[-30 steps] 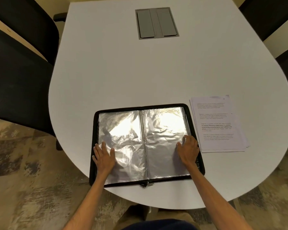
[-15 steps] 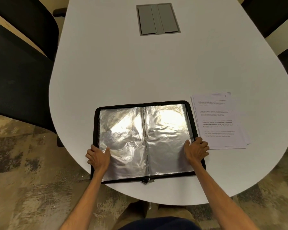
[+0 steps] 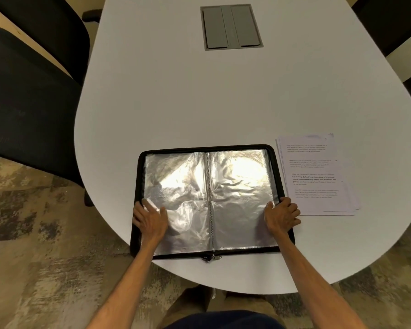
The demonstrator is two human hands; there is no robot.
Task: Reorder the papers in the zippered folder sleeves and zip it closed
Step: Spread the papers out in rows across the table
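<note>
The black zippered folder (image 3: pixel 277 172) lies open near the table's front edge. Its shiny clear sleeves (image 3: pixel 237 186) look empty on both pages, and a spiral spine runs down the middle. The zipper pulls (image 3: pixel 210 257) sit at the bottom centre. My left hand (image 3: pixel 150 219) rests on the lower left sleeve beside the folder's left border, fingers fairly straight. My right hand (image 3: pixel 281 213) holds the folder's right edge, thumb on the sleeve and fingers curled over the border. A stack of printed papers (image 3: pixel 318 176) lies just right of the folder.
The white rounded table (image 3: pixel 223 103) has a grey cable hatch (image 3: pixel 231 27) at the far middle. Black chairs stand at the left (image 3: pixel 29 103) and at the far right (image 3: pixel 389 20). The folder's lower left corner overhangs the table edge above patterned carpet.
Both hands slid from the sleeves out to the folder's side edges. My left hand has since opened and moved slightly back onto the left sleeve. My right hand stays at the right edge.
</note>
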